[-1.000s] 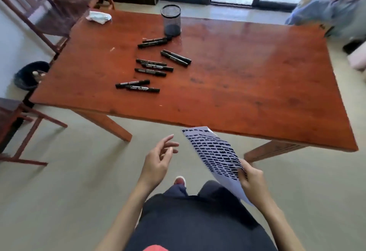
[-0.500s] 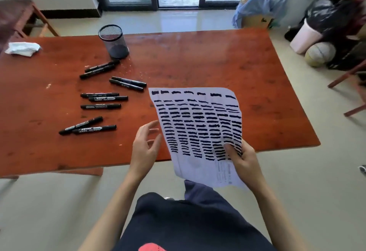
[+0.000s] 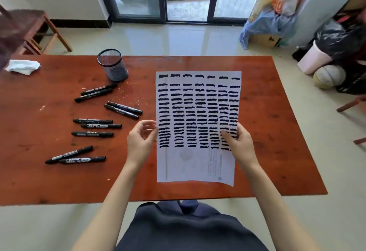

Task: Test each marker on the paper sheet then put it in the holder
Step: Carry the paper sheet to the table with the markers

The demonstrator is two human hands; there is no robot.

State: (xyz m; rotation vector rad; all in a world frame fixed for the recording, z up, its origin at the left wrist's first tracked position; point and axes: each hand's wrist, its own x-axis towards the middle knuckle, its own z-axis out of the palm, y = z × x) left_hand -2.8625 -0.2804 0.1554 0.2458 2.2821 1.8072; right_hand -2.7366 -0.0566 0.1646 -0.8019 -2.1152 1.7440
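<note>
Right at the middle of the table, the right hand [image 3: 240,147] has the paper sheet [image 3: 198,128] pinched along its right edge, thumb on top over the lower rows of marks. The left hand [image 3: 139,141] sits at the sheet's left edge with its fingers curled and loose; can't tell if it's actually gripping the edge or just about to. My guess is both hands are there to square the sheet up and lay it flat, since a floppy page is no good to scribble on.

That sheet is already mostly covered in rows of black test strokes, so the only bare patch is the bottom part nearest the person. Probably why it's held lengthwise, blank end close in.

Going outward: nine black markers, all capped as far as I can see, lie scattered left of the sheet on the red-brown table [image 3: 277,132]. One pair [image 3: 123,109] is nearest the sheet, three [image 3: 97,127] sit in a loose stack left of the hand, another pair [image 3: 75,156] is closer to the front edge, and one more pair [image 3: 96,92] lies just below the holder. The mesh holder [image 3: 112,65] stands upright at the back left and looks empty, though the mesh makes that hard to be sure of.

Nothing really blocks the path from markers to holder. A crumpled white cloth [image 3: 22,67] sits well off at the far left.
</note>
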